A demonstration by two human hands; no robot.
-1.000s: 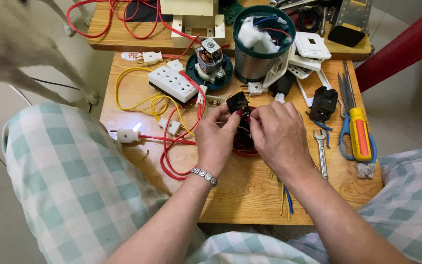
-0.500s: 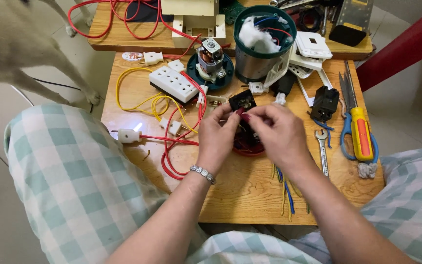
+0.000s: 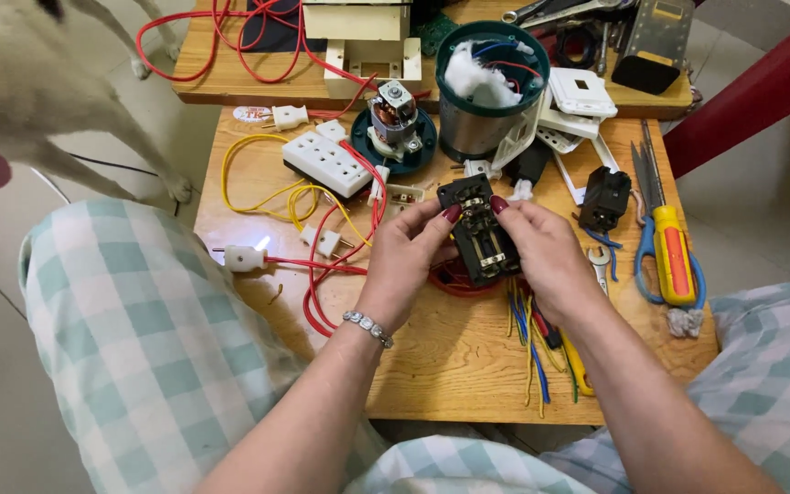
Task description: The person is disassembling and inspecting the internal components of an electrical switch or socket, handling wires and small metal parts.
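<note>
Black switch block (image 3: 479, 230) gripped by both hands (image 3: 404, 261) (image 3: 546, 256) above desk (image 3: 450, 357); steel cup (image 3: 486, 91) held white wadding (image 3: 477, 78), wires.

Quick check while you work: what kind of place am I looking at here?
Probably a home or small electrical repair bench. A low wooden table holds a white socket strip, a small motor and loose wires; both hands hold a black switch block.

Both hands grip black switch block (image 3: 479, 229): left hand (image 3: 411, 261), right hand (image 3: 546, 256), above wooden table (image 3: 432, 357).
</note>
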